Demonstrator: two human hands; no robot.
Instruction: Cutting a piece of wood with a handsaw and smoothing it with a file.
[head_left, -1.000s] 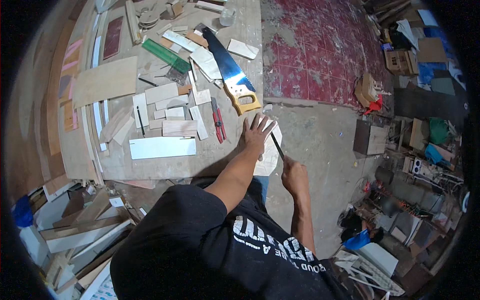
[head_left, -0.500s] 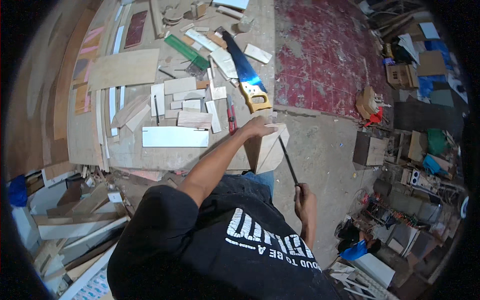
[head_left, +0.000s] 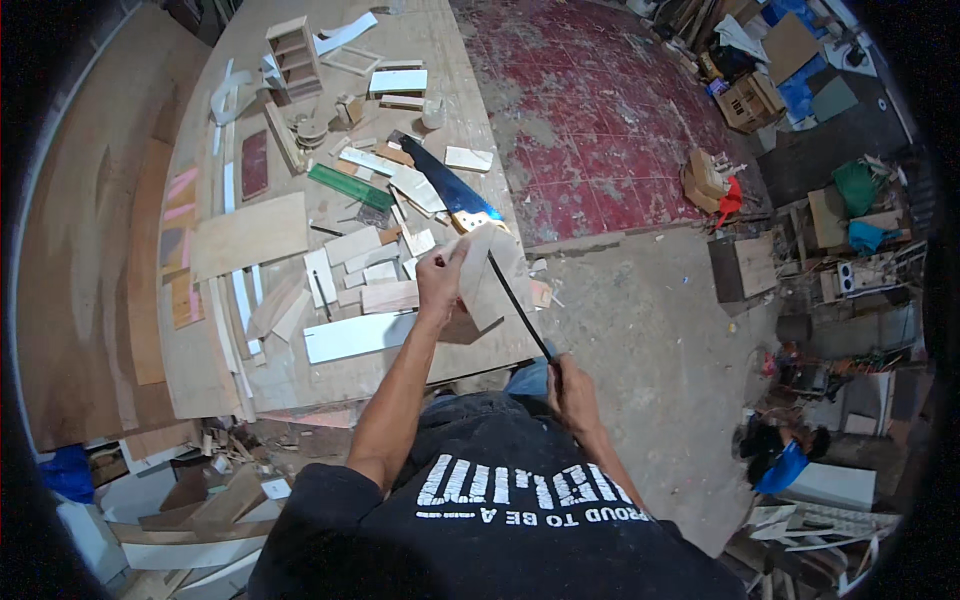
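My left hand (head_left: 438,283) is closed on the edge of a pale, angular wooden piece (head_left: 478,290), held up at the table's near right corner. The piece has a slanted top and a darker, shaded side. My right hand (head_left: 573,395) grips the lower end of a long, thin dark file (head_left: 522,318). The file's far end lies against the wooden piece, on its right part. Behind the piece lies a handsaw (head_left: 445,185) with a blue-tinted blade, its yellow handle mostly hidden.
The wooden table (head_left: 230,375) carries several small wood blocks, a white board (head_left: 358,338), a green strip (head_left: 350,186), a plywood sheet (head_left: 250,232) and a small shelf (head_left: 293,60). Scrap wood (head_left: 190,510) piles up at lower left. Another person (head_left: 782,460) is low at the right.
The wooden piece has been raised and tilted, moving left over the table. My left hand has shifted its hold to the piece's left edge. The file has moved along with it.
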